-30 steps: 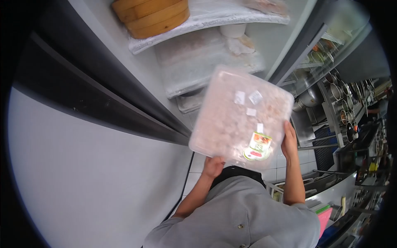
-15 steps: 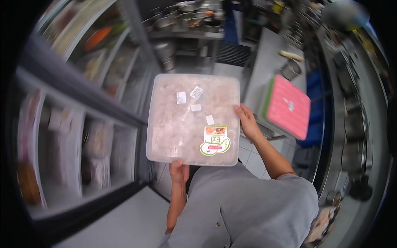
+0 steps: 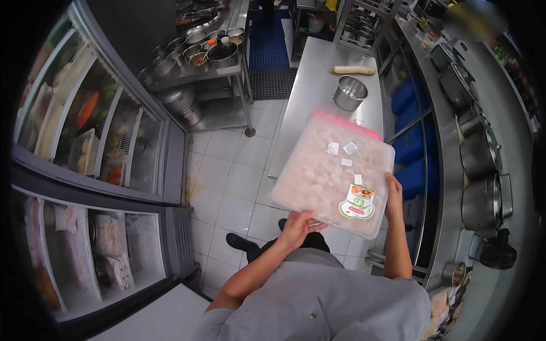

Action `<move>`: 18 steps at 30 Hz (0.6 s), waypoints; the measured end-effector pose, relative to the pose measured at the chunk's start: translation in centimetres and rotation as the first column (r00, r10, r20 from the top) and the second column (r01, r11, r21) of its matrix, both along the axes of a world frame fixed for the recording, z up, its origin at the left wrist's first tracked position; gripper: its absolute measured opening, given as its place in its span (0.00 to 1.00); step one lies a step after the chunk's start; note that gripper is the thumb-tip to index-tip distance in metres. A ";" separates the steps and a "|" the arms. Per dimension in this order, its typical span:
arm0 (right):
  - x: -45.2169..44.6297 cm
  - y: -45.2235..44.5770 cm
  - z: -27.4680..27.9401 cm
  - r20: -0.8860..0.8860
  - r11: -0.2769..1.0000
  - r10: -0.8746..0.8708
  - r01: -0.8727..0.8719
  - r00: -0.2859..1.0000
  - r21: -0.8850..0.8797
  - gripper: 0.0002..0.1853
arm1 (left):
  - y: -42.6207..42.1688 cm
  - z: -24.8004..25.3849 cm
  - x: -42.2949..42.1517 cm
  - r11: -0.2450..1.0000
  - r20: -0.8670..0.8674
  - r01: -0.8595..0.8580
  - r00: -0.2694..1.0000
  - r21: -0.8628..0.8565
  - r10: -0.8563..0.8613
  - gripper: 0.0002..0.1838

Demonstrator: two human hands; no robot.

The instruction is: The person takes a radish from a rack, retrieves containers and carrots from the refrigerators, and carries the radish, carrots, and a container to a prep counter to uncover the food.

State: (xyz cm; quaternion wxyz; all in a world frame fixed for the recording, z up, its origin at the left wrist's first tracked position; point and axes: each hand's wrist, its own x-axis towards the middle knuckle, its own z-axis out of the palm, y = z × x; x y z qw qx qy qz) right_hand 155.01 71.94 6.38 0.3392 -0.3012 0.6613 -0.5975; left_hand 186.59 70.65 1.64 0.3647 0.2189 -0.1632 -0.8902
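Observation:
A large square translucent container [image 3: 324, 170] with pale pink contents, white stickers and a green-edged label is held in front of my body. My left hand [image 3: 300, 228] grips its lower left edge from below. On its right edge my right hand [image 3: 392, 196] is closed round the side. The container overlaps the near part of a steel table [image 3: 310, 74] and covers most of a pink board [image 3: 355, 129]. Behind it on the table stand a steel pot [image 3: 350, 92] and a long pale root-like vegetable [image 3: 354, 70].
To the left stand a glass-door fridge [image 3: 102, 108] and an open freezer [image 3: 142, 244] with filled shelves. A steel shelf [image 3: 213, 73] bears several pots. On the right a counter [image 3: 435, 227] holds large pots [image 3: 480, 204]. A black mat [image 3: 273, 83] lies on the tiles.
The view has turned from the freezer to the steel table. The container, still in both hands, has moved from before the freezer shelves to over the table's near end.

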 end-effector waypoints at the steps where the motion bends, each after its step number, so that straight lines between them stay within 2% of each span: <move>1: 0.4 0.1 -0.2 0.060 0.999 0.035 -0.036 0.998 0.010 0.23 | -0.3 0.2 0.5 0.999 0.040 0.033 0.999 0.005 -0.033 0.21; 2: 0.7 0.6 -0.6 0.117 0.997 0.068 -0.071 0.991 0.028 0.23 | -0.1 0.0 0.7 0.998 0.074 0.067 0.995 0.021 -0.068 0.20; 3: 0.7 0.5 -1.2 0.145 0.996 0.001 -0.013 0.989 0.083 0.24 | 0.2 -0.5 0.7 0.998 0.128 0.061 0.990 -0.024 -0.058 0.21; 6: -0.2 -0.3 -3.6 0.162 0.997 -0.020 0.008 0.987 0.072 0.26 | 0.5 -1.0 0.8 0.991 0.216 0.132 0.968 -0.019 -0.125 0.20; 7: -0.6 -0.6 -4.3 0.064 0.994 0.011 -0.018 0.998 0.109 0.32 | 0.7 -0.8 0.8 0.982 0.273 0.188 0.945 0.001 -0.181 0.21; 8: -0.7 -1.3 -4.3 0.066 0.992 0.005 -0.013 0.998 0.122 0.32 | 0.6 -0.4 0.7 0.981 0.272 0.193 0.943 0.015 -0.190 0.21; 9: -0.7 -2.0 -4.4 -0.382 0.979 -0.008 0.085 0.924 0.185 0.34 | 0.4 0.0 0.8 0.960 0.396 0.281 0.881 0.005 -0.260 0.24; 10: -0.7 -1.7 -4.9 -0.749 0.960 0.027 0.192 0.662 0.204 0.36 | 0.4 0.1 1.0 0.930 0.513 0.368 0.796 0.010 -0.321 0.27; 11: -1.7 -0.6 -5.4 -0.749 0.956 0.040 0.193 0.661 0.222 0.36 | 0.4 -0.4 1.1 0.906 0.545 0.418 0.775 -0.063 -0.319 0.29; 14: -7.1 2.3 -6.9 -0.806 0.929 0.112 0.227 0.581 0.293 0.34 | 1.0 0.0 3.5 0.916 0.533 0.397 0.789 -0.060 -0.307 0.29; 15: -8.4 2.2 -7.5 -0.819 0.925 0.146 0.216 0.555 0.312 0.33 | 1.3 -0.8 4.9 0.928 0.518 0.371 0.799 -0.023 -0.306 0.24; 17: -5.9 -2.4 -9.4 -0.833 0.935 0.232 0.121 0.503 0.334 0.32 | 2.4 -2.9 8.4 0.956 0.558 0.293 0.799 -0.037 -0.223 0.22; 18: -1.3 -2.2 -5.0 -0.843 0.925 0.002 0.320 0.538 0.206 0.26 | 3.1 -4.2 10.9 0.972 0.591 0.231 0.791 -0.051 -0.157 0.19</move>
